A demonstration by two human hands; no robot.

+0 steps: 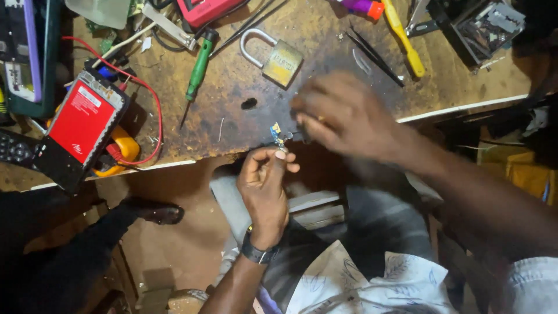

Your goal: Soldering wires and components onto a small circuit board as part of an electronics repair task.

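Below the brass padlock [279, 58] on the tabletop [232, 99], the left hand [264, 186] pinches a small circuit piece [277, 137], while the blurred right hand's [343, 113] grip is unreadable.

The small part [276, 136] sits pinched in the left hand [264, 186] at the workbench [232, 110] edge. The right hand [343, 116] lies just right of it, the padlock [274, 57] behind both.

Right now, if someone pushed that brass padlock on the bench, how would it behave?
The padlock looks solid metal, so probably heavy for its size. It lies flat on the rough, stained bench, so it would likely slide rather than roll. Its shackle stands open, so it might swing if lifted.
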